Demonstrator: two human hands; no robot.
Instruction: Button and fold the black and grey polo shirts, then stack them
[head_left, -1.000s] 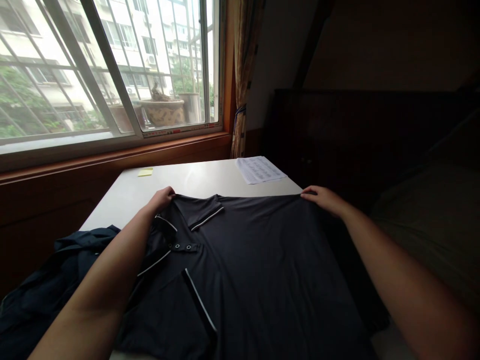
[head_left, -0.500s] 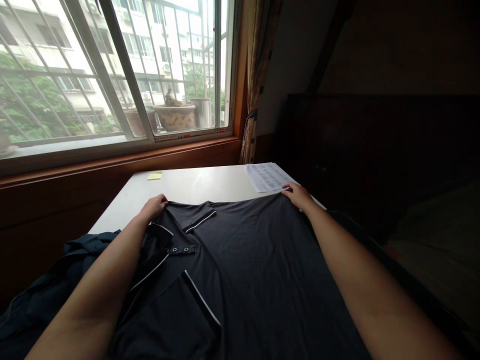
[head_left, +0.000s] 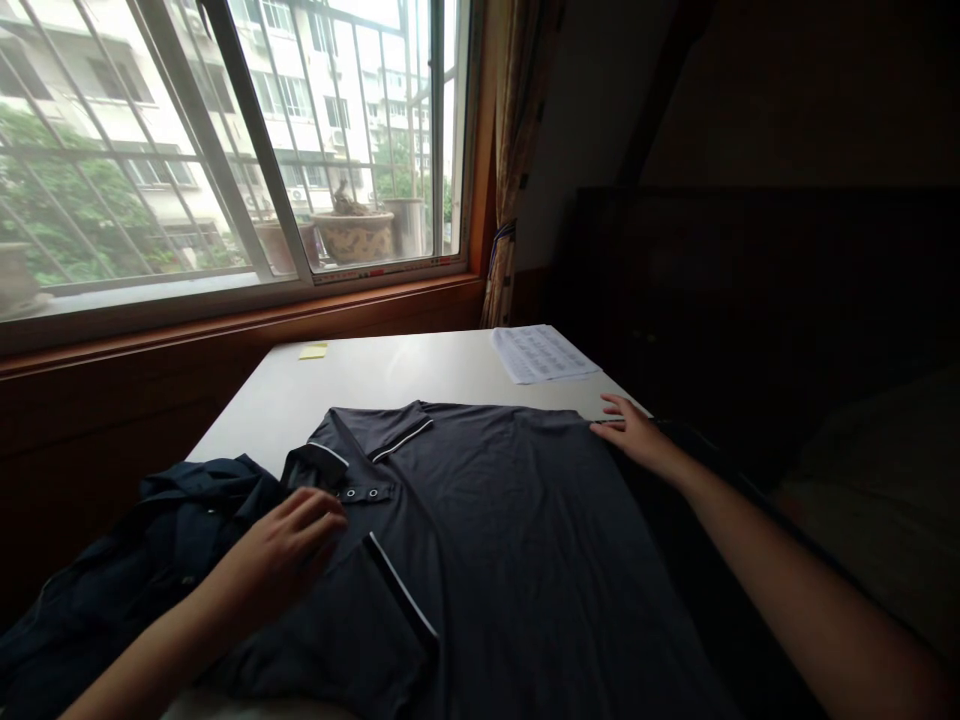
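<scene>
A dark polo shirt (head_left: 517, 530) with white-edged sleeves and collar lies spread on a white table (head_left: 390, 365), its collar toward the left and its hem toward the right. Over the collar and button placket hovers my left hand (head_left: 300, 525), fingers loosely bent and holding nothing that I can see. My right hand (head_left: 634, 435) is at the shirt's far right corner, fingers apart, with nothing in its grasp. Part of the collar is hidden behind my left hand.
Left of the shirt is a crumpled dark blue garment (head_left: 195, 520). Printed sheets (head_left: 544, 355) lie at the table's far right, a yellow sticky note (head_left: 313, 351) at its far left. Beyond stand a barred window (head_left: 360, 140) and a tied curtain (head_left: 504, 230).
Both hands have let go of the shirt's far edge. My left hand has come back toward the collar; my right hand has shifted right and slightly nearer. The shirt's edge now lies flat.
</scene>
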